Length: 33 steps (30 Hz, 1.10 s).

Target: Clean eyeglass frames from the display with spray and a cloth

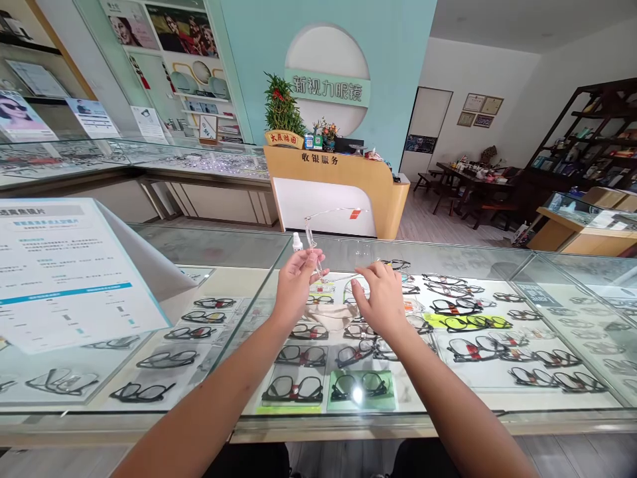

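Note:
My left hand (297,277) pinches a pair of clear-framed glasses (309,234) by the front, above the glass counter. One temple stretches away to the right at the top, with an orange-red tag (355,214) near its end. The other temple runs low toward my right hand (381,292), whose fingertips are bent around its end. Behind my left hand stands a small white bottle (297,242). A pale cloth (332,316) lies on the counter between my forearms.
Rows of glasses, such as a black pair (292,389), fill the glass display case (502,417). A large printed sign (74,265) stands on the left. Beyond are a wooden cash desk (338,171) and a plant (281,109).

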Motion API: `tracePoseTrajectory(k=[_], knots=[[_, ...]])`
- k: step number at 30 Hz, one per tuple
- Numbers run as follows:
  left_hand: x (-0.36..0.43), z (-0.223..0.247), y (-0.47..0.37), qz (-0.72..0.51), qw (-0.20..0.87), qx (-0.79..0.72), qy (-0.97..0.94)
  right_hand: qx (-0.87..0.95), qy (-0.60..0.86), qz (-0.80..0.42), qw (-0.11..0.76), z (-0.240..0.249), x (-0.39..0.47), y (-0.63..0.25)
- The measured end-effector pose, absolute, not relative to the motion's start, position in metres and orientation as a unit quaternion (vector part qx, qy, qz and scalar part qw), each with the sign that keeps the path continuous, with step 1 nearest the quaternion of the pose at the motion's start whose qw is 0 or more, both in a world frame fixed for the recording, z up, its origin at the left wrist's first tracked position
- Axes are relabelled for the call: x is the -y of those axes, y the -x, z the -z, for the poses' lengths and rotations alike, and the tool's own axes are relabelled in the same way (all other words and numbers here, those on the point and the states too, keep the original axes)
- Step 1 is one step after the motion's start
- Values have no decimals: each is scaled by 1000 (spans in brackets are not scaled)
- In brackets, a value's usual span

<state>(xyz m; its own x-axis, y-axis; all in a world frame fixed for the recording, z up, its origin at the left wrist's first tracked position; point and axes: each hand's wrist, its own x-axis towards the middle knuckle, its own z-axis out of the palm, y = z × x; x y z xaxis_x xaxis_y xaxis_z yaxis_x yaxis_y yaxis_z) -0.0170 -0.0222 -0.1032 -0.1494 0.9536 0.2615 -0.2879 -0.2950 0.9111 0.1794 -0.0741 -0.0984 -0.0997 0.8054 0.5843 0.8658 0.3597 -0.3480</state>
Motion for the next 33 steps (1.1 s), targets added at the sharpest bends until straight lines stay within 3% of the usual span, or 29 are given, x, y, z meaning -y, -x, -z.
tracePoseTrajectory(k=[7,12,15,17,23,28,30,33], knots=[[28,101,13,-633,487,-361,-482,728,543,47,416,97,75,-181],[35,105,8,-577,508,-333,-547,727,468,-68,498,98,76,-178],[39,108,4,-553,507,-326,-575,738,441,-104,500,98,77,-174],[40,110,3,-549,511,-319,-580,734,427,-88,521,94,78,-177],[38,109,4,-562,527,-319,-552,518,474,49,710,74,73,-211],[34,107,5,-574,558,-317,-509,453,459,-335,687,70,61,-218],[34,105,6,-564,569,-317,-508,459,426,-384,679,69,60,-216],[34,100,11,-551,575,-317,-515,491,411,-342,687,66,61,-217]])
